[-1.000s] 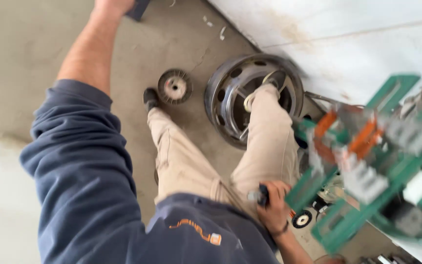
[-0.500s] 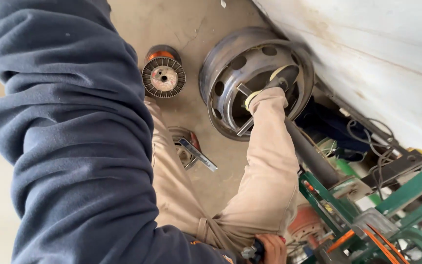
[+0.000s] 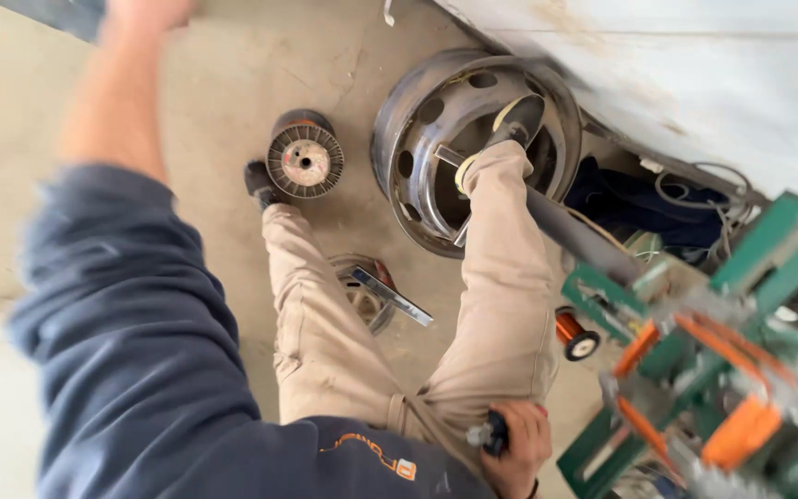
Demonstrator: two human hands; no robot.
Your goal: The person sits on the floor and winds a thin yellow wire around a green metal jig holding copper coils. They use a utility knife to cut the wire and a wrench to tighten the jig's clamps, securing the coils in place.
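The right hand (image 3: 517, 442) has its fingers curled around a small dark handle (image 3: 492, 432) at the hip, beside the green winding machine (image 3: 722, 351) (the raised left hand (image 3: 148, 11) is blurred, fingers unreadable).

A wire spool (image 3: 304, 164) is set on the floor (image 3: 223, 83) at nine o'clock from the wheel rim (image 3: 417, 139). A small spool (image 3: 576, 334) is found at five o'clock from the rim. A flat bar (image 3: 397, 298) is laid between the legs.
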